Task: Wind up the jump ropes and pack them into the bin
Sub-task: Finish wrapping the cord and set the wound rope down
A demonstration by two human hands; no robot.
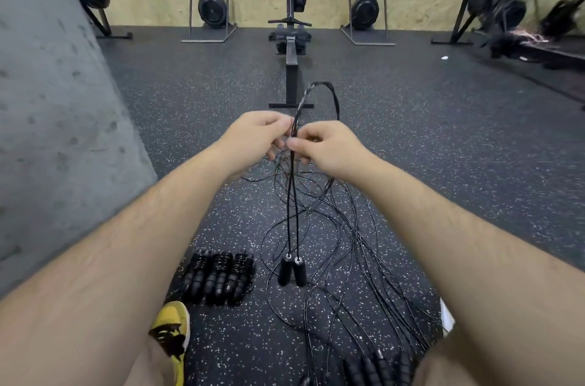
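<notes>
Both of my hands meet in front of me on one black jump rope [292, 195]. My left hand [256, 135] and my right hand [329, 145] pinch its doubled cord between fingers and thumbs. A loop of cord [329, 94] arches above the hands. The rope's two black handles [292, 273] hang side by side below. A tangle of loose black ropes [348, 243] spreads over the floor under them. Three wound ropes [220, 278] lie in a row at the lower left. No bin shows in this view.
More black handles [376, 366] lie at the bottom edge. My yellow shoe [172, 335] is at the lower left. A rowing machine [291, 47] stands straight ahead, others [210, 2] lean on the plywood wall. A grey concrete wall [47, 100] is on the left.
</notes>
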